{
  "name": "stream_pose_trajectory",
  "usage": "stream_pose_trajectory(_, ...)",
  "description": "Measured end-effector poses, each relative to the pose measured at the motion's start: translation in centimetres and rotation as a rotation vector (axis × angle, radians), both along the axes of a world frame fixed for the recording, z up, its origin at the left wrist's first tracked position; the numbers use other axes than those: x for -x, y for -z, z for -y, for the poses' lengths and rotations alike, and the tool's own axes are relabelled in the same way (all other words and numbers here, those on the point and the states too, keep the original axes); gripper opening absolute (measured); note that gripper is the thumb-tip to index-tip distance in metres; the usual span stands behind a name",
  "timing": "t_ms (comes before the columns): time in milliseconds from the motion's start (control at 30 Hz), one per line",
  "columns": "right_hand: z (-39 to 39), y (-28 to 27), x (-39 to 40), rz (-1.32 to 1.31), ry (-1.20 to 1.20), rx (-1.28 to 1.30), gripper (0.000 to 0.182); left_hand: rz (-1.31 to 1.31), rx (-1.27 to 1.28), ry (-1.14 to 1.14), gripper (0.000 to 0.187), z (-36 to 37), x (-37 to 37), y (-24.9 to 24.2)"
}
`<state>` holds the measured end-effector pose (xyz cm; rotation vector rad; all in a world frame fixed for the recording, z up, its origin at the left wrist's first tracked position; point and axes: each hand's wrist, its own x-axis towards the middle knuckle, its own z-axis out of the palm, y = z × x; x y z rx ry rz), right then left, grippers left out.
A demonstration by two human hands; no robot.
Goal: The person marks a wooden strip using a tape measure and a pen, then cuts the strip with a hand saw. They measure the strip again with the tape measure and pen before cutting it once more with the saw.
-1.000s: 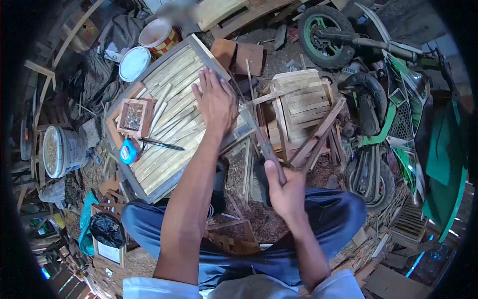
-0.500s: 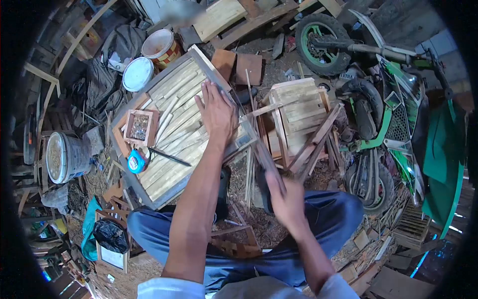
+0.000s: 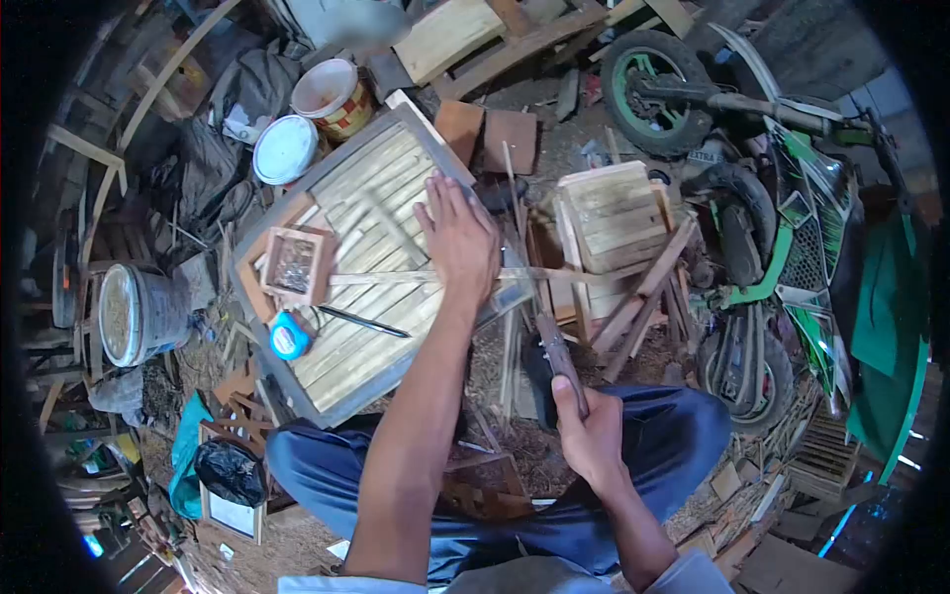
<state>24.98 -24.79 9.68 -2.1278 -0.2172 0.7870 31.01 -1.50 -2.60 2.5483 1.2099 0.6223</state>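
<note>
My left hand (image 3: 459, 238) lies flat, fingers stretched, on a panel of pale wooden slats (image 3: 346, 346) with a grey frame. A thin wooden strip (image 3: 381, 278) runs under its palm and sticks out past the panel's right side. My right hand (image 3: 591, 433) is wrapped round the near end of a long, narrow, dark brown tool (image 3: 556, 346), which points up and away beside the panel; its exact kind I cannot tell. On the panel's left part are a small wooden box (image 3: 325, 267) of small metal pieces, a blue tape measure (image 3: 288, 337) and a dark pencil (image 3: 364, 321).
A slatted wooden piece (image 3: 614, 213) and loose sticks (image 3: 648, 282) stand right of the panel. A green motorbike (image 3: 777, 262) is farther right. Buckets (image 3: 332, 97) stand behind and a white bucket (image 3: 139, 315) at left. Wood scraps and shavings cover the ground.
The strip under my left hand now lies level and shows on both sides of it. Loose strips by the box are gone from there. My right hand and its tool, blurred before, are steadier.
</note>
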Motion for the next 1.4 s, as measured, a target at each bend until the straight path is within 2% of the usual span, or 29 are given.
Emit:
stream_pose_trajectory(133, -1.8, 2.9, -1.3, 0.085, 0.037, -0.108, 0.054, 0.061, 0.013, -0.016, 0.047, -0.7, -0.6, -0.4)
stream_pose_trajectory(267, -3.0, 4.3, -1.5, 0.051, 0.091, -0.210, 0.049, 0.025, 0.027, -0.002, 0.046, -0.7, 0.1, -0.5)
stream_pose_trajectory(433, -0.3, 2.1, -2.4, 0.008, 0.236, -0.290, 0.051, 0.052, 0.047, 0.003, 0.046, -0.6, 0.2, 0.0)
stream_pose_trajectory(467, 0.1, 0.8, -3.3, -0.007, 0.301, -0.244, 0.050, 0.069, 0.023, 0.009, 0.044, -0.6, 0.2, -0.1)
stream_pose_trajectory(600, 1.3, -1.3, -10.0, 0.306, 0.099, 0.038, 0.055, 0.260, -0.004, 0.031, 0.031, -0.5, 0.2, -0.6)
stream_pose_trajectory(700, 1.0, -1.0, -13.3, 0.462, -0.019, 0.131, 0.048, 0.304, 0.135, 0.146, 0.031, 0.3, 0.9, -2.1)
stream_pose_trajectory(733, 0.9, -0.1, -14.0, 0.479, -0.052, 0.149, 0.044, 0.420, 0.029, 0.265, 0.028, 0.4, 1.1, -2.1)
stream_pose_trajectory(833, 0.8, 2.5, -14.7, 0.491, -0.095, 0.110, 0.039, 0.222, -0.030, 0.746, 0.023, 1.2, 3.4, -4.4)
stream_pose_trajectory(933, 1.2, 2.7, -14.8, 0.488, -0.117, 0.059, 0.037, 0.071, -0.081, 1.030, 0.022, 0.2, 5.0, -4.3)
stream_pose_trajectory(1000, 1.5, 2.4, -15.3, 0.511, -0.141, 0.042, 0.037, 0.047, -0.034, 1.021, 0.023, 0.0, 5.0, -4.0)
stream_pose_trajectory(1067, 1.8, 3.0, -15.7, 0.650, -0.089, 0.078, 0.034, 0.057, -0.046, 0.981, 0.023, 0.5, 5.1, -4.0)
stream_pose_trajectory(1100, 2.0, 3.1, -15.8, 0.720, -0.060, 0.096, 0.032, 0.077, 0.026, 0.916, 0.023, 1.0, 5.2, -4.6)
stream_pose_trajectory(1200, 2.9, 2.8, -17.2, 0.677, 0.008, 0.055, 0.028, 0.137, 0.234, 0.700, 0.023, 1.4, 4.6, -6.0)
stream_pose_trajectory(1300, 2.9, 7.2, -17.8, 0.862, 0.046, 0.089, 0.033, 0.242, 0.287, 0.642, 0.022, 1.3, 3.9, -8.7)
stream_pose_trajectory(1367, 2.4, 8.3, -17.0, 0.735, -0.004, -0.001, 0.039, 0.304, 0.226, 0.683, 0.020, 1.6, 2.9, -10.6)
stream_pose_trajectory(1400, 1.9, 7.5, -15.8, 0.756, -0.047, 0.152, 0.038, 0.357, 0.221, 0.718, 0.020, 1.8, 2.3, -11.4)
